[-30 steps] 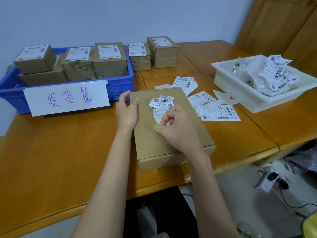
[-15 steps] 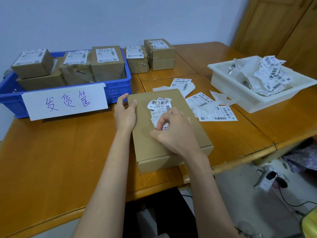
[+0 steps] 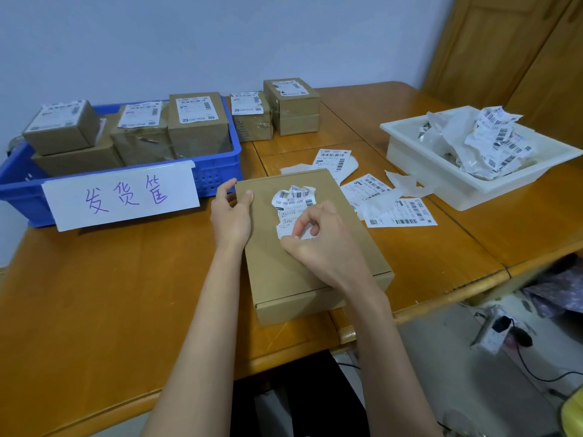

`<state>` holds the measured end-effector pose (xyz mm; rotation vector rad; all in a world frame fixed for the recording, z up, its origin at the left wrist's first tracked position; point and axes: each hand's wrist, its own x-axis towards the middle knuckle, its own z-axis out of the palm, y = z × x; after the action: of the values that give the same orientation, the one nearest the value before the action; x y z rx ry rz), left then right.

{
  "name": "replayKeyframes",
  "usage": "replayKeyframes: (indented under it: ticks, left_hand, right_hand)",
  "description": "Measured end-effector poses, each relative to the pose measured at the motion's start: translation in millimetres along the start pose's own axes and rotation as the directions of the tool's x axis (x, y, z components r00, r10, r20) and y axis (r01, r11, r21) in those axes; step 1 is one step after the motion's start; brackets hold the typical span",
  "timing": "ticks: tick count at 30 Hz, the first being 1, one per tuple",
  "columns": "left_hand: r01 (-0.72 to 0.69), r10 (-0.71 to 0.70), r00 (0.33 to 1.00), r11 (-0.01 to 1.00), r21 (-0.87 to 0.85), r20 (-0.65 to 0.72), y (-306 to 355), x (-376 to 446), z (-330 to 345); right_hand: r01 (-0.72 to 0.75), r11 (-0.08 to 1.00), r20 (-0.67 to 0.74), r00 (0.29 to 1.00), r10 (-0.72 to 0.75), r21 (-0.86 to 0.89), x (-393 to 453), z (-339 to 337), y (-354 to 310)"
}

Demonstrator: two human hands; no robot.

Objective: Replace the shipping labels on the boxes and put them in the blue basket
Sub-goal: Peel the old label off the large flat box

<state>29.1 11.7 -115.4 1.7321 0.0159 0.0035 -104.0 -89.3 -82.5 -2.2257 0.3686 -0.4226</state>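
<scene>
In the head view, a flat cardboard box (image 3: 303, 247) lies at the centre of the frame on the wooden worktop (image 3: 94, 294). The left hand (image 3: 232, 216) grips the box's far left corner, fingers curled over the edge. The right hand (image 3: 318, 244) pinches the crumpled old label (image 3: 293, 205), partly peeled from the lid. The blue basket (image 3: 208, 171), upper left, holds labelled boxes.
</scene>
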Motion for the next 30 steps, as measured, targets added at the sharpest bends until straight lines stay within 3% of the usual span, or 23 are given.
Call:
replayKeyframes:
  ticks: [3, 12, 18, 23, 27, 30]
  left_hand:
    - [0.000, 0.000, 1.000, 1.000, -0.004, 0.008, 0, 0, 0]
    - [-0.009, 0.009, 1.000, 1.000, 0.016, -0.006, 0, 0, 0]
    - [-0.011, 0.011, 1.000, 0.999, 0.041, -0.010, 2, -1, 0]
    - [-0.005, 0.005, 1.000, 1.000, 0.018, -0.009, 2, -1, -1]
    - [-0.007, 0.007, 1.000, 1.000, 0.009, -0.003, 2, -2, -1]
    - [-0.003, 0.003, 1.000, 1.000, 0.008, -0.003, 2, -1, -1]
  right_hand:
    - [0.033, 0.990, 0.022, 0.999, -0.030, -0.134, 1, 0, 3]
    - [0.017, 0.999, 0.018, 1.000, -0.017, -0.030, 1, -1, 5]
    - [0.006, 1.000, -0.108, 0.994, -0.008, -0.020, 5, -1, 9]
    - [0.026, 0.973, -0.124, 0.992, 0.003, 0.231, 5, -7, 10]
    - [-0.053, 0.892, -0.149, 0.980, 0.133, 0.448, 6, -10, 8]
    - [-0.045, 0.954, -0.206, 0.972, 0.110, 0.297, 3, -7, 8]
